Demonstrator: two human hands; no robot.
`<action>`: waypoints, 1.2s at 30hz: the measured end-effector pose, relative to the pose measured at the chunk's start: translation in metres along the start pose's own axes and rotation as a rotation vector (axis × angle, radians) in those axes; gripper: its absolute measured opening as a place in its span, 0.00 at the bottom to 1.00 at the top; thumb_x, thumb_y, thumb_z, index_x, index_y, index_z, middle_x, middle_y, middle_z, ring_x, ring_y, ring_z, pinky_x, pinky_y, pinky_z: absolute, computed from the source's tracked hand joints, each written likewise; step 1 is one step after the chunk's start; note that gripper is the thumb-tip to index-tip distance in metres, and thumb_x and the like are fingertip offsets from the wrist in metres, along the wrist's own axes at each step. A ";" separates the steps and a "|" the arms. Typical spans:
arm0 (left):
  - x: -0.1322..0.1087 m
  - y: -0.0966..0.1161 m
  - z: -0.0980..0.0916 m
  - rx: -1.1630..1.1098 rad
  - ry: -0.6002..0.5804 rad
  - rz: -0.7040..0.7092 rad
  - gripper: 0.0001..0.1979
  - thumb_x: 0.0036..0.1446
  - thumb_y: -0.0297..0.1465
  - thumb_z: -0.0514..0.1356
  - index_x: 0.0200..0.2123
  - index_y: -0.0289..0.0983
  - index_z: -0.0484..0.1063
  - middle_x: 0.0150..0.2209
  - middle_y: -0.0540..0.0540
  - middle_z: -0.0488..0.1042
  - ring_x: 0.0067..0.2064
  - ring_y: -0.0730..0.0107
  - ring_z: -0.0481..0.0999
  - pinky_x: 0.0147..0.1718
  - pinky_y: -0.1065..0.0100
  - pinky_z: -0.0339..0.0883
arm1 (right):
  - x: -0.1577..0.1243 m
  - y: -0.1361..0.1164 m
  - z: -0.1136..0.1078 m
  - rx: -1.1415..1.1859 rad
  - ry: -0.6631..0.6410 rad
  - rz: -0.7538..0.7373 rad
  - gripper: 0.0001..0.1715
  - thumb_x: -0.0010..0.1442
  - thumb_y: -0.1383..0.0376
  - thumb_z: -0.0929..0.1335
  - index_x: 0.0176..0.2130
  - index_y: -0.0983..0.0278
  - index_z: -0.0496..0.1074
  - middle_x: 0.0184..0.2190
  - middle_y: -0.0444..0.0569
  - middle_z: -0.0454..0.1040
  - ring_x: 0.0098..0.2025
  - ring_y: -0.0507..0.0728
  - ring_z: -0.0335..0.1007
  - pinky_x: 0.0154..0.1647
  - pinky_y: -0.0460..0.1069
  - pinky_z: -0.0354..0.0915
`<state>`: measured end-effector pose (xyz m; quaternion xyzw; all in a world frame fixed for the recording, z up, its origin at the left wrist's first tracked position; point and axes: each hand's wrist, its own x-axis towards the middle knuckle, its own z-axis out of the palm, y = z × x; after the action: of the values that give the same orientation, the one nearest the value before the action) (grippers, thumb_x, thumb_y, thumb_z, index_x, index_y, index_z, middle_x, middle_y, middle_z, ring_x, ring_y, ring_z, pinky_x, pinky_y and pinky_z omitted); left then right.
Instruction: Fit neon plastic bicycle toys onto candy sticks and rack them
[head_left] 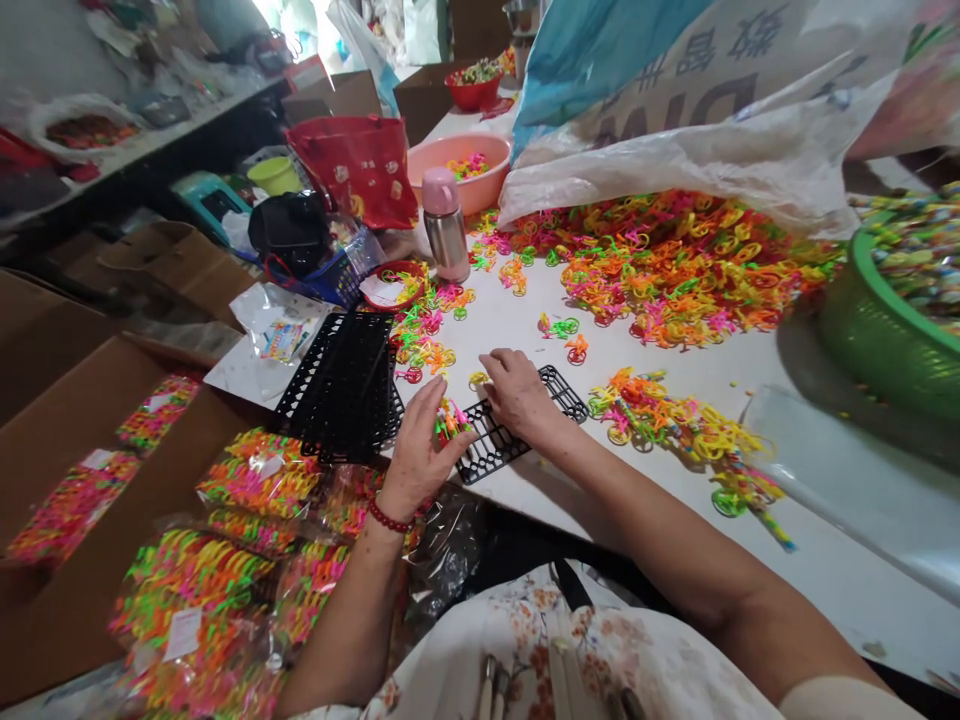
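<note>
A black plastic grid rack (pixel 491 455) lies on the white table in front of me, with a few small coloured plastic toys (pixel 450 418) standing at its left end. My left hand (pixel 420 440) is beside that end, its thumb and fingers apart around the toys; whether it touches them I cannot tell. Over the middle of the rack, my right hand (pixel 520 395) has its fingers curled, and a small yellow toy bicycle (pixel 478 380) shows at its fingertips. The right thumb is hidden. More black racks (pixel 341 385) are stacked left of my hands.
Loose toy bicycles form a big heap (pixel 697 270) and a smaller pile (pixel 667 420). A steel flask (pixel 448 235) stands behind. At right is a green basket (pixel 892 320); at lower left, packed bags (pixel 195 590) and a cardboard box (pixel 97 500).
</note>
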<state>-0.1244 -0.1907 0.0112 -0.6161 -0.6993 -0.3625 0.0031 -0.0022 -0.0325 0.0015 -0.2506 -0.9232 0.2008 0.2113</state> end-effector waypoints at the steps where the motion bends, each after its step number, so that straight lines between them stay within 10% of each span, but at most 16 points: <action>1: 0.000 -0.001 0.000 0.018 -0.020 0.026 0.36 0.59 0.43 0.60 0.66 0.39 0.52 0.64 0.34 0.60 0.66 0.53 0.59 0.62 0.48 0.58 | -0.002 0.000 0.002 0.032 -0.036 -0.028 0.22 0.60 0.72 0.64 0.54 0.68 0.68 0.51 0.60 0.68 0.51 0.62 0.62 0.50 0.54 0.59; 10: -0.006 -0.007 0.005 0.100 -0.134 0.081 0.35 0.65 0.38 0.52 0.69 0.36 0.39 0.67 0.30 0.51 0.69 0.54 0.52 0.64 0.48 0.54 | -0.013 -0.016 0.018 0.247 -0.358 -0.117 0.05 0.61 0.69 0.66 0.35 0.65 0.72 0.36 0.48 0.69 0.37 0.53 0.65 0.38 0.45 0.59; 17: -0.005 -0.010 0.001 0.157 -0.106 0.105 0.38 0.64 0.42 0.53 0.70 0.35 0.37 0.67 0.28 0.52 0.69 0.50 0.52 0.63 0.47 0.56 | -0.013 -0.012 0.012 0.465 -0.166 0.046 0.01 0.58 0.70 0.66 0.33 0.65 0.67 0.29 0.43 0.67 0.31 0.52 0.61 0.33 0.45 0.57; 22: 0.000 0.026 -0.014 0.104 0.130 0.075 0.34 0.62 0.37 0.58 0.67 0.39 0.50 0.64 0.32 0.60 0.65 0.52 0.60 0.61 0.50 0.59 | -0.034 -0.013 -0.018 0.537 0.032 0.187 0.04 0.58 0.69 0.65 0.31 0.63 0.67 0.25 0.41 0.67 0.27 0.50 0.60 0.30 0.45 0.56; 30: 0.005 0.073 -0.006 -0.268 0.287 -0.255 0.15 0.61 0.33 0.59 0.51 0.39 0.71 0.47 0.42 0.78 0.48 0.65 0.77 0.50 0.64 0.70 | -0.057 -0.034 -0.044 0.524 -0.071 -0.163 0.09 0.65 0.63 0.64 0.39 0.63 0.73 0.32 0.47 0.73 0.33 0.53 0.67 0.35 0.47 0.62; 36: 0.009 0.074 -0.009 -0.914 0.345 -0.689 0.13 0.56 0.37 0.63 0.42 0.37 0.70 0.35 0.49 0.77 0.24 0.81 0.69 0.22 0.77 0.64 | -0.007 0.004 -0.019 -0.051 -0.027 0.080 0.15 0.67 0.62 0.62 0.47 0.66 0.74 0.46 0.58 0.74 0.50 0.63 0.64 0.50 0.56 0.58</action>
<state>-0.0671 -0.1897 0.0590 -0.2249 -0.6216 -0.7014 -0.2665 0.0147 -0.0282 0.0134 -0.2897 -0.9201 0.1890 0.1840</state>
